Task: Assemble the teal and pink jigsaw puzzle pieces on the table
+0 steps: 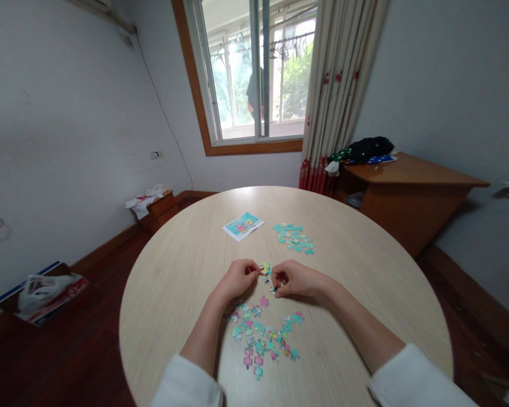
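Between my hands lies a small joined cluster of puzzle pieces [264,268], mostly yellow with some teal. My left hand [242,273] rests at its left side, fingertips pinched together at the edge of the cluster. On the right, my right hand [294,278] is closed in a pinch on a small dark-and-white puzzle piece [274,289], just below the cluster. Loose pink, teal and yellow puzzle pieces [258,329] are scattered nearer to me, between my forearms. A pink puzzle piece [264,302] lies apart, close below my hands.
Beyond my hands, a printed picture sheet [243,226] and a spread of teal puzzle pieces [293,237] lie on the round table [173,282]. A wooden desk [419,169] with clothes stands at right. Outside the window is a person [254,93].
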Demonstrator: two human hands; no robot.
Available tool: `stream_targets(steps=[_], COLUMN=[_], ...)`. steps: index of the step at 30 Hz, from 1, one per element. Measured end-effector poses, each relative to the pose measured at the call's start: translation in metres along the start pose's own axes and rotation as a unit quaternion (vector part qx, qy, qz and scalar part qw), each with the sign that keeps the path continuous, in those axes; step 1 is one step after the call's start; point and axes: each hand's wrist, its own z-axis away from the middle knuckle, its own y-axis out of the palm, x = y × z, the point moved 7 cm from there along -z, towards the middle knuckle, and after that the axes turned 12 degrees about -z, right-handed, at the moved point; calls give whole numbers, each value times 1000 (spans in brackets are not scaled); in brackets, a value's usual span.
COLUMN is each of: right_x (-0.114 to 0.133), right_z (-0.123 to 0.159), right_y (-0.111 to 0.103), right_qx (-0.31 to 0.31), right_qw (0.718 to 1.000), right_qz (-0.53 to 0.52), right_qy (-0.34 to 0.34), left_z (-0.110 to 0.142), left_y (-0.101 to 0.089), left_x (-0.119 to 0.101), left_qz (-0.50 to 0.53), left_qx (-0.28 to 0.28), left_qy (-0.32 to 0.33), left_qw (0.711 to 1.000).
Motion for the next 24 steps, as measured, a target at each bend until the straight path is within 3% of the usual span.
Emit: stream_targets(steps=[8, 24], right_x=[-2, 4], right_z=[-1, 1], right_y=[-5, -3], right_qx=[-32, -17], right_qw=[999, 1000], right_qz=[18, 14], right_qy=[-10, -12], left_z=[-3, 0], left_y=[-4, -5], left_x=[11, 1], left_qz=[-6, 19], left_qx=[-42, -12], left_qy=[-29, -19], left_qw=[999, 1000])
